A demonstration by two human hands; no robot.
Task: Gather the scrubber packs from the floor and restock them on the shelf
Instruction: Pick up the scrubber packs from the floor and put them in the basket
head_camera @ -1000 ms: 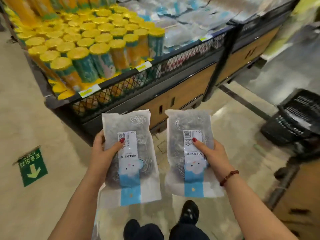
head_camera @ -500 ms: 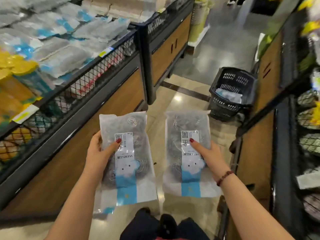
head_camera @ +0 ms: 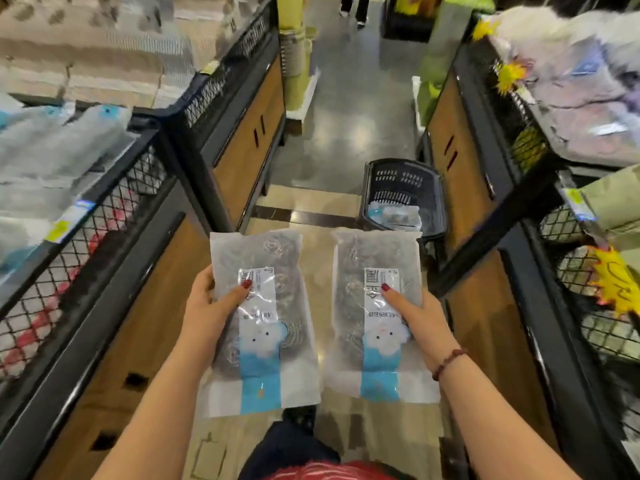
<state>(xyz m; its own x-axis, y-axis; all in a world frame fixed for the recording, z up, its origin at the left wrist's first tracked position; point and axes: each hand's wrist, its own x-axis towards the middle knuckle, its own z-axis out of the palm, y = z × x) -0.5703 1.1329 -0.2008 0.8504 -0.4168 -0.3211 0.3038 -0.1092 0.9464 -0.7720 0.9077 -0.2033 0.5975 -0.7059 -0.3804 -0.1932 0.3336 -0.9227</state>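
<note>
A left hand [head_camera: 207, 306] and a right hand [head_camera: 419, 317] each hold up a scrubber pack above the aisle floor [head_camera: 346, 126], on the near side of a black basket [head_camera: 401, 183]. The left hand grips the left pack [head_camera: 273, 368] by its outer edge, with the thumb pressed on the label. The right hand grips the right pack [head_camera: 377, 341] the same way (both thumbnails are painted red). The two packs are side by side but not touching. A third pack [head_camera: 394, 216] lies inside the basket. To the left of the basket, a mesh-fronted shelf [head_camera: 114, 209] holds blurred grey packs.
</note>
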